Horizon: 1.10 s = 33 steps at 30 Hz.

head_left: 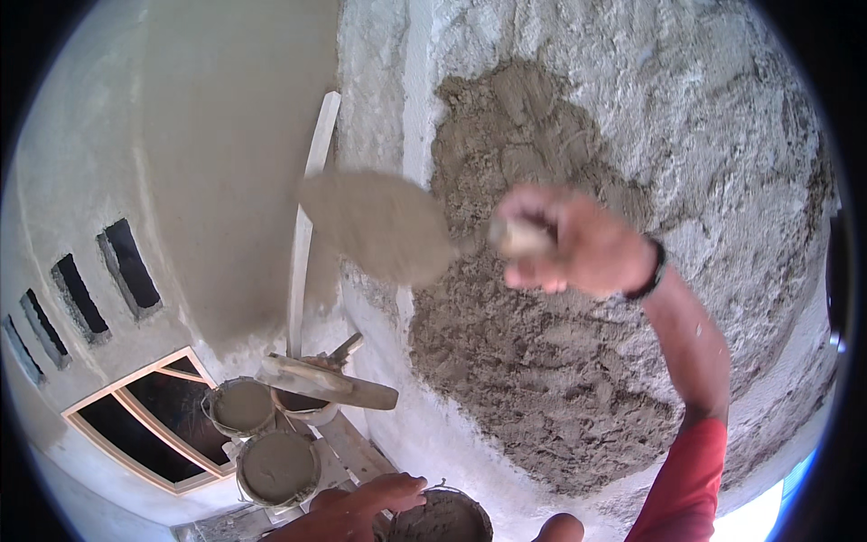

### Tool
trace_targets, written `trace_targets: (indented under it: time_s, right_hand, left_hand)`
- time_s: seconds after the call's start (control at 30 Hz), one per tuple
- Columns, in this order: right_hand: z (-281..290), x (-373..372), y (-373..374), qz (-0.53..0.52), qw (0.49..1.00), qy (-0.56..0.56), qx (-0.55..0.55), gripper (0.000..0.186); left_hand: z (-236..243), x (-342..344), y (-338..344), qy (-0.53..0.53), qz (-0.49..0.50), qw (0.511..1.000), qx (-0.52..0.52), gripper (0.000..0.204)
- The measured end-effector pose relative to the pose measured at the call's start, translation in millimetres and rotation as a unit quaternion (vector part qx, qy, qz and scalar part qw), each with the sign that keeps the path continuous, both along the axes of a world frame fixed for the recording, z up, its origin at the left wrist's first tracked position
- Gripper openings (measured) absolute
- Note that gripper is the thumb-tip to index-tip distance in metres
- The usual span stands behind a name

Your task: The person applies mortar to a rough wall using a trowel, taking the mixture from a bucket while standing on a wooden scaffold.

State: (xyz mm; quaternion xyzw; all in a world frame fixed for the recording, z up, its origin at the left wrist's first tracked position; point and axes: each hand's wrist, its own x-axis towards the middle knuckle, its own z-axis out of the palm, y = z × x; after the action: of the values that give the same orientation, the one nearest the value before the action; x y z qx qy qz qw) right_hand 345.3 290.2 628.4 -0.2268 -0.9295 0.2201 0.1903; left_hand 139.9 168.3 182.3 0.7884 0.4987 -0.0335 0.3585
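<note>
My right hand (578, 239) is closed around the light handle of a trowel (375, 226), raised in front of the wall. The trowel's blade points left, coated in grey mortar and smeared by motion. Beneath it, rough wet mortar (542, 388) covers a broad patch of the whitish wall (722, 181). My left hand (397, 492) is low down, its fingers loosely stretched out at the rim of a bucket (470, 508) with mortar inside. Whether the fingers touch the rim, I cannot tell.
Two more mortar-filled buckets (314, 479) (213, 406) stand on planks (352, 447) at the lower left. A plastering float (361, 393) lies across another container. A long pale straightedge (302, 253) leans in the corner. A wooden window frame (135, 406) and several vent slots (131, 266) open the left wall.
</note>
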Motion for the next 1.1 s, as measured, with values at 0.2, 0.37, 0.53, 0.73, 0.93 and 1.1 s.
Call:
trace_targets:
  time_s: [0.2,0.37,0.53,0.73,0.93,1.1]
  right_hand:
    - [83.7,-46.9,25.7,0.144,0.973,0.147,-0.100,0.051]
    - [124.5,-7.2,144.3,-0.179,0.977,0.112,-0.013,0.046]
    - [186.7,79.7,140.4,-0.277,0.887,0.199,0.312,0.055]
    - [91.2,60.7,98.2,-0.308,0.919,0.044,0.242,0.040]
    - [20.5,-10.2,91.3,-0.263,0.962,0.040,0.059,0.028]
    - [14.2,-74.8,132.2,-0.282,0.955,0.055,0.072,0.026]
  left_hand:
    - [-9.0,-31.6,-9.3,0.021,0.025,0.999,0.015,0.040]
    - [28.0,-34.8,-14.8,0.039,0.060,0.997,0.018,0.042]
    - [33.6,-35.3,-19.2,0.016,0.068,0.997,0.033,0.040]
    - [28.3,-22.0,-6.1,0.022,0.039,0.999,0.027,0.041]
    - [-11.5,-16.6,0.6,0.016,-0.031,0.997,0.075,0.041]
    - [23.6,3.9,-2.3,0.036,-0.044,0.998,0.017,0.043]
